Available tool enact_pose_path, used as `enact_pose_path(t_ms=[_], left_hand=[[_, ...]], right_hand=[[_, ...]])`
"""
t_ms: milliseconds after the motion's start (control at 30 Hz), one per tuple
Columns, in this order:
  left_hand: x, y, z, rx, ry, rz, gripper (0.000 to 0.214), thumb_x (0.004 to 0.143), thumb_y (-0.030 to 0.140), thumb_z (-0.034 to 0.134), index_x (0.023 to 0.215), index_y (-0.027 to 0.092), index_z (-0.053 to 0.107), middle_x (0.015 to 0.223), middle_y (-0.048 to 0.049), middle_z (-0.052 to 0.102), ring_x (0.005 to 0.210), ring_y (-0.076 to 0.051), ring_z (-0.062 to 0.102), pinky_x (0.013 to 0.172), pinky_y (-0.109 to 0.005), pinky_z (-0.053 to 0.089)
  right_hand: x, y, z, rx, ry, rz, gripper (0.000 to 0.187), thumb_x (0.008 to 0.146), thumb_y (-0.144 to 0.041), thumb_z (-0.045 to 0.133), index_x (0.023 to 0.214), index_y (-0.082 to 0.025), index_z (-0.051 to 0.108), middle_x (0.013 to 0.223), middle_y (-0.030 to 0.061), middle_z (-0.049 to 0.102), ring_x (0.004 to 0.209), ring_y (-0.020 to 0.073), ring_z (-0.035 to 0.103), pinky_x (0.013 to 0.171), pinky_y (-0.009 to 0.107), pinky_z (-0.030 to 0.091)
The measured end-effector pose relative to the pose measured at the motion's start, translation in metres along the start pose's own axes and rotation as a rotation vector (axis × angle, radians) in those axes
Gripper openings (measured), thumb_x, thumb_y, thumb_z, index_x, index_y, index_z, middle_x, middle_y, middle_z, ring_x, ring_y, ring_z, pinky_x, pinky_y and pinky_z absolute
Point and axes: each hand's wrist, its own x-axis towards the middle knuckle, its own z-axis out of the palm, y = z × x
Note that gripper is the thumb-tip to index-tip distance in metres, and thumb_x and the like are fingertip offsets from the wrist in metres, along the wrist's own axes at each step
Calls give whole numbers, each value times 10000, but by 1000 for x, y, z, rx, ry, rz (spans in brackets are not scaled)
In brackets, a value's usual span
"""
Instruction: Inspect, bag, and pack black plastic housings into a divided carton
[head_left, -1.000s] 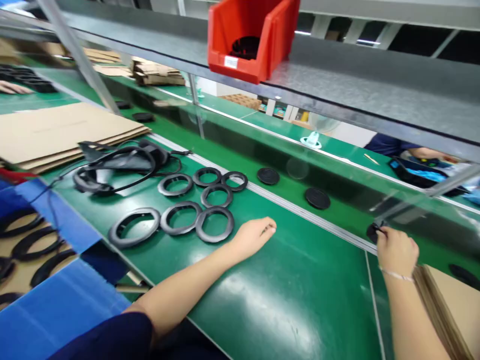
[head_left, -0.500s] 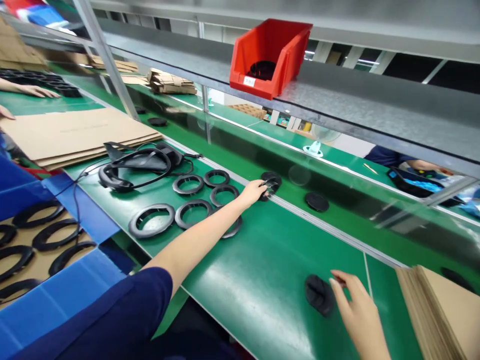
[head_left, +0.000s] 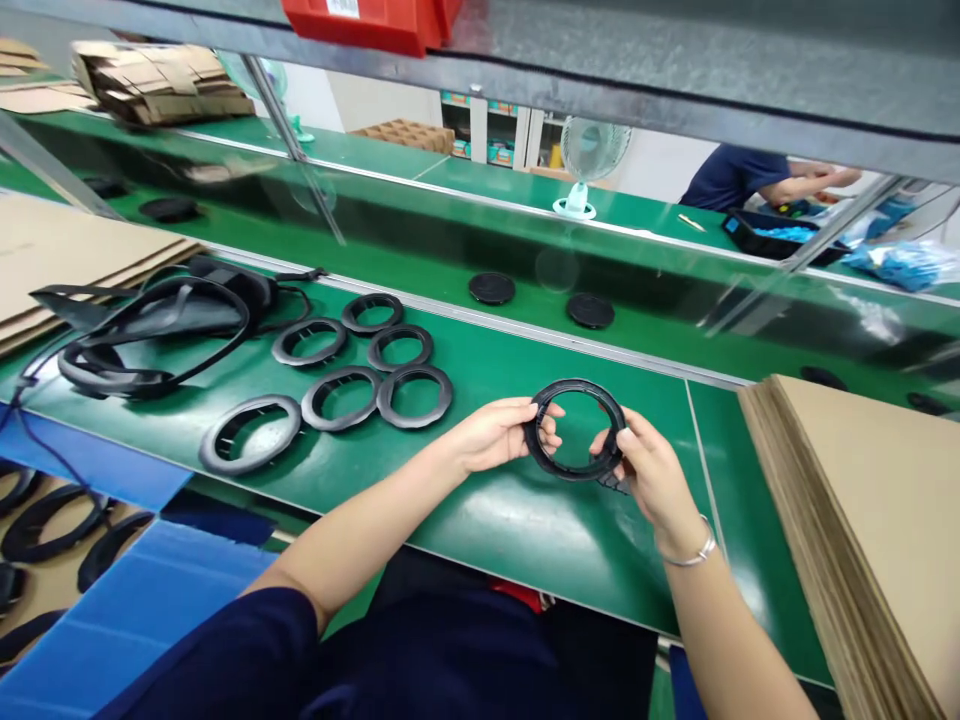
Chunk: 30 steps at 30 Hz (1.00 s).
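Both my hands hold a black ring with a round open middle, raised above the green bench. My left hand pinches its left side between thumb and fingers. On the opposite side, my right hand grips the rim, thumb in front. A dark grey piece shows under the right fingers; I cannot tell whether it is held or lies on the bench. Left of my hands lie several similar black rings, with short prongs inside some of them.
Black discs lie in the green channel behind the bench. Flat cardboard is stacked at right. Black straps with a cable lie at left. A red bin sits on the overhead shelf. Across the channel are a fan and a person.
My left hand has come back from a black disc at the channel, and my right hand has left the bench surface. Both now grip one black ring. The view has shifted.
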Motion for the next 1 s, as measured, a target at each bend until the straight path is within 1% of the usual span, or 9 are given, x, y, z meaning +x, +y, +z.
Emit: enact_pose_path(t_ms=[100,233,333,400,500,567,667,833,1000], left_hand=[[3,-5,3,-15,16,61,214,884,245,634,1035,97,667,876,-107,721,822,-213,709,765,-331,552],[12,-24,13,-77,103,252,233,859,240,681,1067,147,636,1037,-105,720,993,-205,679,871,-329,511],[21,-30,16,-52,164,333,198,876,249,661,1036,134,640,811,-42,690,846,-174,680,837,-313,506],[28,-27,12,-36,211,369,165,901,250,621,998,119,645,671,5,614,682,-137,640,787,-301,514],[39,-19,-1,-4,277,337,210,944,294,552,947,107,647,582,28,548,537,-106,551,734,-313,538],[44,-16,-11,29,331,306,254,959,332,528,935,109,646,536,40,516,491,-96,507,695,-303,545],[49,-19,-21,56,359,276,231,949,339,551,953,123,635,510,60,490,464,-87,481,666,-282,541],[50,-36,-24,53,364,255,194,897,334,629,884,147,581,632,15,614,590,-116,618,693,-272,529],[48,-54,-16,32,311,225,276,824,395,712,883,164,573,812,-41,696,820,-190,686,734,-284,513]], right_hand=[[2,3,4,120,47,36,641,738,-615,706,1152,-161,524,767,19,650,423,28,445,384,146,389],[0,25,27,275,204,36,644,644,-589,786,1046,-199,467,858,2,655,581,85,629,481,166,522],[-4,40,28,100,-6,172,608,702,-610,725,1073,-194,482,896,33,664,687,134,680,547,217,557],[-5,45,9,-175,-99,167,517,799,-611,608,1063,-169,558,923,76,676,714,144,678,628,267,570],[-4,48,-35,-731,24,-68,350,873,-483,530,973,-177,665,991,87,670,899,176,659,797,322,549],[-4,52,-59,-1011,57,-167,258,870,-389,543,959,-194,687,1008,72,658,950,184,630,810,317,525],[-3,58,-73,-1144,14,-222,223,898,-316,507,918,-179,682,925,64,643,821,152,613,720,274,497],[-1,33,-51,-1062,128,-473,204,933,-320,531,904,-173,669,882,45,633,764,117,599,683,235,485],[13,9,-9,-1228,75,-800,125,941,-244,541,956,-179,647,925,26,647,893,110,601,736,208,472]])
